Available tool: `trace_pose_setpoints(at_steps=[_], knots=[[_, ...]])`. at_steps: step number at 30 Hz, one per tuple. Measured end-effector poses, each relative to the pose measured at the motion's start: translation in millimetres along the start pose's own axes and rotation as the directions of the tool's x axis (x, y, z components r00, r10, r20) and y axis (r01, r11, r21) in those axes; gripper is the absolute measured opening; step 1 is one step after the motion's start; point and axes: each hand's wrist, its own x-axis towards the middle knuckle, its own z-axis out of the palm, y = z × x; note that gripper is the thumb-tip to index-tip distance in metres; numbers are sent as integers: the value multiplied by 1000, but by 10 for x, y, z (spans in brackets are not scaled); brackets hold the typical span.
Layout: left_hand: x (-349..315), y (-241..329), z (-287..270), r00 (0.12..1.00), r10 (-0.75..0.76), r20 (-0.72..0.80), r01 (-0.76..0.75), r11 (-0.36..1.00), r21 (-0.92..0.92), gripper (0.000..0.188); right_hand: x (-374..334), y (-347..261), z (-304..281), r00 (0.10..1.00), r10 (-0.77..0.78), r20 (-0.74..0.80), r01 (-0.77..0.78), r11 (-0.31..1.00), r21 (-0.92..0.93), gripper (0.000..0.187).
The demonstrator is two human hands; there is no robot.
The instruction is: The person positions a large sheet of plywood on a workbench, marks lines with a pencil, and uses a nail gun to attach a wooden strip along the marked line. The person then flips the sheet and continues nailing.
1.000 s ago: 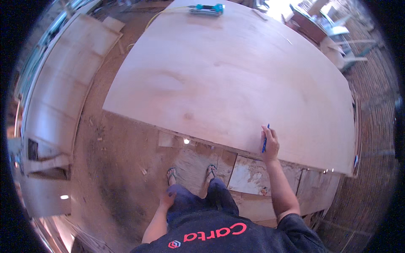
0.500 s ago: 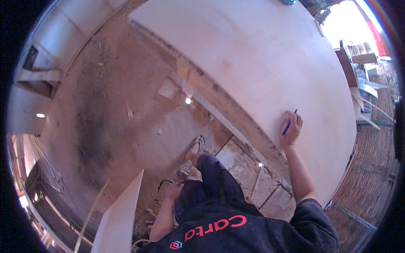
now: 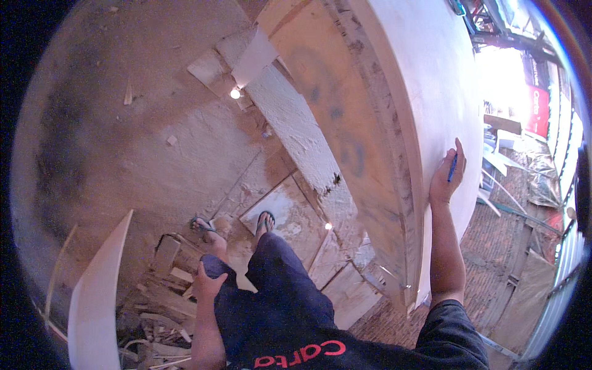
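My right hand (image 3: 448, 176) rests on the white top of a large board (image 3: 425, 68), near its edge, with a blue pen (image 3: 452, 166) held in it. The fingers point toward the far side and the pen lies along them. My left hand (image 3: 208, 285) is on my left knee, over the dark trouser leg (image 3: 217, 266). Its thumb is spread away from the fingers, and part of the fingers is hidden. Under the board's rough edge shows a brownish side panel (image 3: 333, 98) with faint blue marks.
A tall white strip of board (image 3: 102, 296) stands at the lower left by a pile of wood scraps (image 3: 163, 320). Loose tiles (image 3: 271, 203) and a pale plank (image 3: 296, 123) lie on the dusty floor. Offcuts (image 3: 496, 160) and a red banner (image 3: 538, 111) are on the right.
The view has shifted and turned, so the board's side shows more. My feet stand farther apart. My left hand has come onto the knee; my right hand still holds the pen, with fingers straighter.
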Motion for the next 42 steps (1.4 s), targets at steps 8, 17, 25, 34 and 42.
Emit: trace_pose_setpoints(at_steps=[8, 17, 25, 34, 42], knots=[[-162, 214, 142, 981, -178, 74, 181, 983, -27, 97, 64, 386, -48, 984, -92, -149, 101, 993, 54, 44], [-379, -122, 519, 966, -258, -10, 254, 958, -133, 92, 941, -969, 248, 937, -68, 342, -263, 505, 822, 22], [-485, -89, 209, 982, -182, -41, 174, 974, -146, 80, 926, -955, 427, 953, -30, 301, -247, 498, 831, 20], [-422, -194, 290, 985, -114, -130, 91, 980, -175, 75, 894, -1064, 384, 956, -26, 292, -229, 555, 799, 22], [-416, -162, 216, 986, -144, -84, 132, 981, -140, 74, 828, -1121, 394, 958, -8, 288, -234, 562, 793, 23]])
